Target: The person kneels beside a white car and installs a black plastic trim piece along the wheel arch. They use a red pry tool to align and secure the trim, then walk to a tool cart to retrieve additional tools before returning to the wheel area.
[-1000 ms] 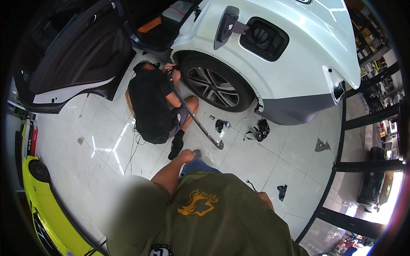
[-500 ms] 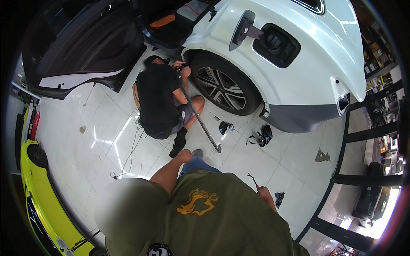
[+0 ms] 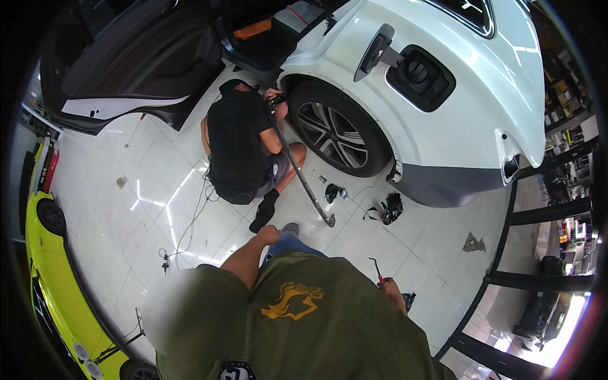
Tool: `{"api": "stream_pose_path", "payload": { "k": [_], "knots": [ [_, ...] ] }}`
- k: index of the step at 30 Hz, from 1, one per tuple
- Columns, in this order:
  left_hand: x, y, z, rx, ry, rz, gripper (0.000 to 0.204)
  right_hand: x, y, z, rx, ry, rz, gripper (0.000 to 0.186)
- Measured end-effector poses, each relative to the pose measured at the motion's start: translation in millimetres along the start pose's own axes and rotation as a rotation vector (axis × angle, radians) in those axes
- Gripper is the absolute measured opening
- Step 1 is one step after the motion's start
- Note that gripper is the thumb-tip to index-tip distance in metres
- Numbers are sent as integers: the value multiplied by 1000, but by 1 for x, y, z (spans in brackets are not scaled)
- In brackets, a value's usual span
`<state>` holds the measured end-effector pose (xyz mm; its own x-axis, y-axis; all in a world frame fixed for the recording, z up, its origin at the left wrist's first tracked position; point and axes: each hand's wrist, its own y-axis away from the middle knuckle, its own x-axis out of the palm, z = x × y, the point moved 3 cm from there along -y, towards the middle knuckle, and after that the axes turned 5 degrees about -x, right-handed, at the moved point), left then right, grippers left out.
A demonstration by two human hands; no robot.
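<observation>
Beside my jeans, my left hand [image 3: 270, 235] hangs curled into a fist, with nothing visible in it. My right hand [image 3: 391, 292] is closed around the red handle of a thin hooked hand tool [image 3: 374, 266]. The tool's dark shaft points away from me and bends at its tip. Ahead, a co-worker [image 3: 237, 142] in a dark shirt crouches beside the rear wheel [image 3: 335, 130] of a white car [image 3: 468, 126]. Both of that person's hands are up at the wheel arch. A long dark metal bar [image 3: 304, 177] slants from there down toward my feet.
Crumpled black plastic scraps [image 3: 391, 209] lie on the tiled floor [image 3: 152, 171]. The dark car door [image 3: 139, 63] stands open at far left, and the fuel flap [image 3: 375, 52] is open too. A cable [image 3: 190, 234] trails behind the co-worker. A yellow-green car [image 3: 57, 272] stands left.
The view has shifted slightly, so the white car sits a little further right. The hooked tool appears turned a little in my right hand. The co-worker still crouches at the wheel.
</observation>
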<state>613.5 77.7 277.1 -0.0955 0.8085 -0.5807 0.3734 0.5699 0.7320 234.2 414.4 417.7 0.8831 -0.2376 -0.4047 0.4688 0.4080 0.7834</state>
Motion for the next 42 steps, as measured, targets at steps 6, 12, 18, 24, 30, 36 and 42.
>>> {"api": "stream_pose_path", "payload": {
  "k": [6, 12, 18, 24, 30, 36, 42],
  "knots": [
    [-8, 3, -28, -7, 57, 37, 49, -6, 6, -5, 51, 99, -31, 31],
    [-8, 4, -36, 25, 54, -13, 49, 1, 15, 6, 35, 153, 32, 27],
    [-17, 8, -46, 6, 22, 31, 48, 2, 8, -12, -47, 186, 15, 25],
    [-15, 10, -36, 1, 52, 16, 46, 4, -11, -40, 39, 173, -157, 35],
    [-16, 15, -27, -16, 63, -8, 46, 15, 7, -14, 42, 182, -131, 38],
    [-17, 13, -28, 25, -12, 27, 49, 20, -2, -37, -35, 283, -108, 33],
    [-20, 16, -34, 9, 41, 34, 49, 11, -37, -70, 5, 417, -140, 41]
  ]
}}
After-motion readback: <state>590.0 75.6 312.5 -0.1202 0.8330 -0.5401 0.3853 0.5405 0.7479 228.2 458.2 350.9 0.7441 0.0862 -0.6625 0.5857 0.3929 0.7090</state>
